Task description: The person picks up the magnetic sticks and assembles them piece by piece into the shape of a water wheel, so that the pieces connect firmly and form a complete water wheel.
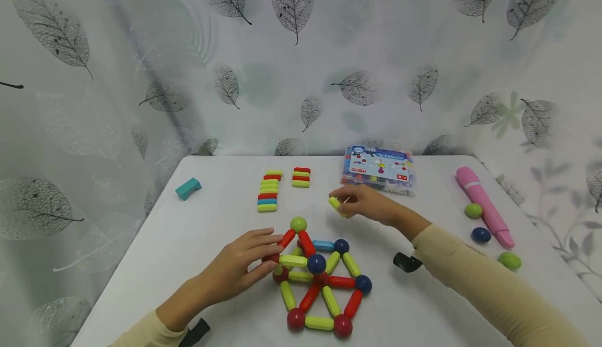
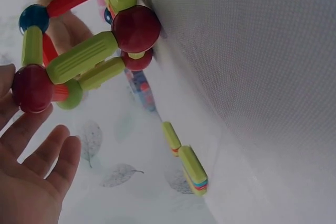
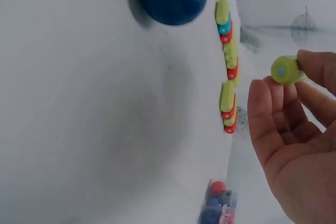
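A frame of magnetic sticks and balls (image 1: 320, 323) stands on the table, topped by a green ball (image 1: 298, 224). At its left side my left hand (image 1: 244, 263) holds a red ball (image 2: 32, 88) between thumb and fingers, the other fingers fanned out. My right hand (image 1: 369, 202) is raised behind and right of the frame. Between its thumb and fingertips it pinches a yellow-green magnetic stick (image 3: 286, 70), whose round end faces the right wrist camera.
Behind the frame lie a longer row of sticks (image 1: 268, 190) and a shorter stack (image 1: 301, 177). A clear plastic case (image 1: 378, 169) sits at the back. On the right are a pink tube (image 1: 484, 206) and several loose balls (image 1: 481, 235); a teal block (image 1: 188, 188) lies left.
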A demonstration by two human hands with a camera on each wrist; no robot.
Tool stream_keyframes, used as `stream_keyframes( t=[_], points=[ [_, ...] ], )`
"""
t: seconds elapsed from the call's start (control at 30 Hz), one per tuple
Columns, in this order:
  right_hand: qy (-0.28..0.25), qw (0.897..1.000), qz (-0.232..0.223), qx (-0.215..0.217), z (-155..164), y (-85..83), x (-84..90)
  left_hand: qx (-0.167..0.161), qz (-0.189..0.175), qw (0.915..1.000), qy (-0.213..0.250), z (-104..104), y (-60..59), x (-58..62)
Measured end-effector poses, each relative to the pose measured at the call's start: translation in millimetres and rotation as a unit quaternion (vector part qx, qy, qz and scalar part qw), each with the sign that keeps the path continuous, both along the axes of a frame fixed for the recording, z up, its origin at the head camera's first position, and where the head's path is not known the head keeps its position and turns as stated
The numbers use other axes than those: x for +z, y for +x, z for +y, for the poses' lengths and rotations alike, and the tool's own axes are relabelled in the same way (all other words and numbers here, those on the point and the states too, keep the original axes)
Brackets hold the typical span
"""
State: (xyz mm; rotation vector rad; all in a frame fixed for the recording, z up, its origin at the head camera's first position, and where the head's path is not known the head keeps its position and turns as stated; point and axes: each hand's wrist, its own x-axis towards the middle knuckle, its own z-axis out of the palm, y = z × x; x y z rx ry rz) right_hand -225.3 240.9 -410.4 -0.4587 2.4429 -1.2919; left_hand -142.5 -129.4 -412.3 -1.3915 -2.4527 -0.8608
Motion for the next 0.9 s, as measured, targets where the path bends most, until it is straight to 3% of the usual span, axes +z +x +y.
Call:
stream_keyframes(
  t=[0.4, 0.9],
  points=[
    [-0.044, 0.996, -0.021, 0.071, 5, 42.7, -12.4, 0.005, -0.02, 0.9998, 0.002, 0, 1.4, 1.4],
    [-0.037, 0.997, -0.008, 0.072, 2, 48.2, -13.1, 0.002, -0.022, 0.9997, 0.007, 1, -0.4, 0.5]
  ],
)
